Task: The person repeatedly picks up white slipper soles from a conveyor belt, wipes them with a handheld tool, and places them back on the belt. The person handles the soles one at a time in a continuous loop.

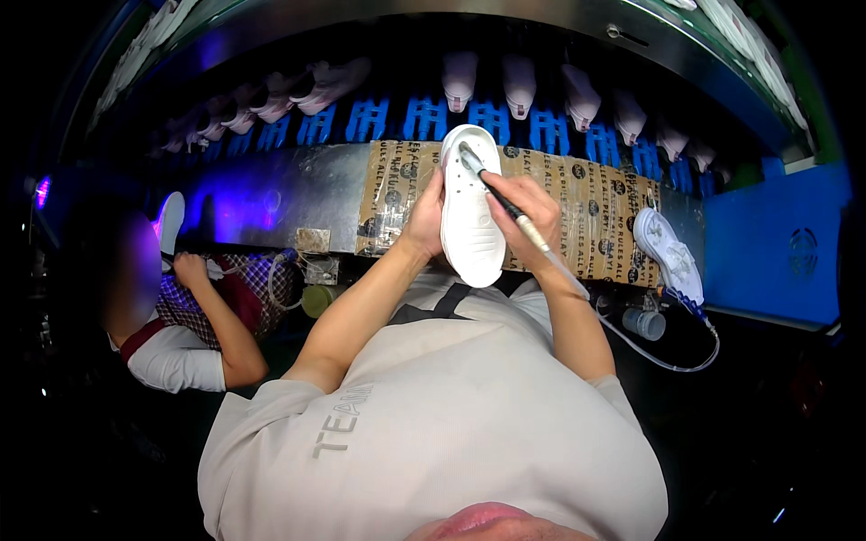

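A white shoe sole (474, 236) is held up in front of me, its hollow inner side facing me and its long axis nearly upright. My left hand (427, 219) grips the sole by its left edge. In my right hand (532, 213) is a brush (502, 198) with a dark and pale handle, held like a pen. Its bristles rest on the inner face near the sole's far end, beside several small holes. From the handle's rear end a clear tube (622, 335) trails off to the right.
Printed cardboard (586, 212) covers the bench under my hands. Beyond it, several pale shoe uppers (460, 79) hang above blue racks (424, 117). Rightward lie another white sole (666, 248), a blue box (767, 248) and a clear jar (644, 323). A co-worker (185, 361) sits at left with a sole (170, 221).
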A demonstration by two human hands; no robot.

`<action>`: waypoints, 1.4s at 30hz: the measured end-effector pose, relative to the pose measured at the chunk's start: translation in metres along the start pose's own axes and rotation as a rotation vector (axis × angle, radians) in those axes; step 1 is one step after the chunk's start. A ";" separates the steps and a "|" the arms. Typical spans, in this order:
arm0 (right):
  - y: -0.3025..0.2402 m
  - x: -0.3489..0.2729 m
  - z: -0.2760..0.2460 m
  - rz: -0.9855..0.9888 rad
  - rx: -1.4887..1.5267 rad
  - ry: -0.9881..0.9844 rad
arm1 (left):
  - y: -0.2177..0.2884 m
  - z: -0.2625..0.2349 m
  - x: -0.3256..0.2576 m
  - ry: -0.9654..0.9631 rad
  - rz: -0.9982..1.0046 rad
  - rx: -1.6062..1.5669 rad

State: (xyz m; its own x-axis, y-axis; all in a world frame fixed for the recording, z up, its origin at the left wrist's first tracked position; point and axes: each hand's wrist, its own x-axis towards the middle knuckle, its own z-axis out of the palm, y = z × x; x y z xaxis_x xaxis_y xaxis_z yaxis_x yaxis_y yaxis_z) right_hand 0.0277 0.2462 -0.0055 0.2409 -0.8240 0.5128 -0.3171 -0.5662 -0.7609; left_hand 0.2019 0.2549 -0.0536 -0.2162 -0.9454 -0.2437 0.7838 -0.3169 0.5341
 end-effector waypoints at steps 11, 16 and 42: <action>-0.021 0.008 -0.008 -0.345 0.025 -0.260 | 0.025 0.015 0.011 -0.183 0.054 -0.172; -0.025 0.008 -0.015 -0.206 -0.065 -0.079 | 0.041 0.031 0.014 -0.276 0.075 -0.138; -0.048 0.020 -0.046 -0.237 -0.044 -0.519 | 0.120 0.091 0.051 -0.269 -0.195 0.860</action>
State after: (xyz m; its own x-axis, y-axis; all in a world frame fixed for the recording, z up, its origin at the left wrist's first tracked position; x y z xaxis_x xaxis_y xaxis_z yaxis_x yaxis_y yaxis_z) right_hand 0.0053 0.2560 0.0592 0.7255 -0.5627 0.3962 -0.2350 -0.7436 -0.6259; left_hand 0.2321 0.1614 0.0718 -0.5111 -0.8212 -0.2538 0.0396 -0.3175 0.9474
